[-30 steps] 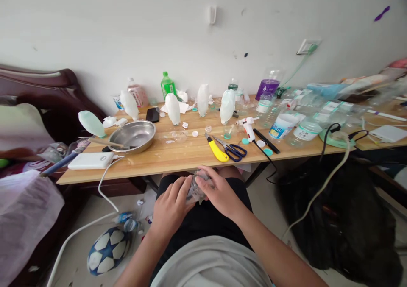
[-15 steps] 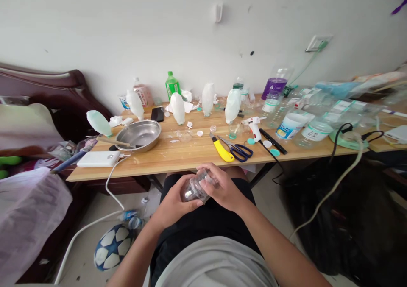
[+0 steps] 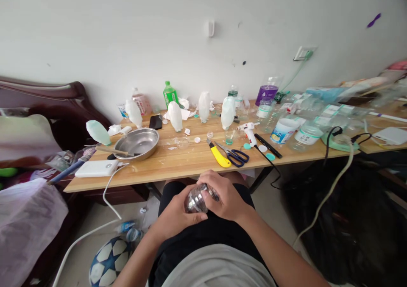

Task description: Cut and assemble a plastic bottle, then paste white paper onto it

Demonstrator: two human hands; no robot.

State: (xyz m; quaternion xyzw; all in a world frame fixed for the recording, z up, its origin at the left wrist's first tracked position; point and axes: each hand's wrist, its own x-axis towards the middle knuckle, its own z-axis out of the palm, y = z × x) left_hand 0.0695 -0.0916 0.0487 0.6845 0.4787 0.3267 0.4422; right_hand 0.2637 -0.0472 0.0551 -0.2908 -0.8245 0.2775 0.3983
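Over my lap, just below the front edge of the wooden table (image 3: 178, 168), both hands hold a small clear plastic bottle piece (image 3: 195, 200). My left hand (image 3: 173, 217) cups it from underneath with the fingers curled. My right hand (image 3: 222, 196) wraps over its top and right side. The piece's rounded end faces the camera. Nearest on the table are a yellow utility knife (image 3: 219, 156) and blue-handled scissors (image 3: 235, 154).
The table carries a steel bowl (image 3: 136, 142), a white power bank (image 3: 97, 168) with cable, several white-coated bottle shapes (image 3: 175, 116), a green bottle (image 3: 170, 94), a glue gun (image 3: 249, 132), loose caps and many clear bottles at right. A football (image 3: 108, 259) lies on the floor left; a black bag (image 3: 349, 219) right.
The bottle piece has been turned in my hands and now shows its rounded end. My hands stayed over my lap; the camera view shifted slightly.
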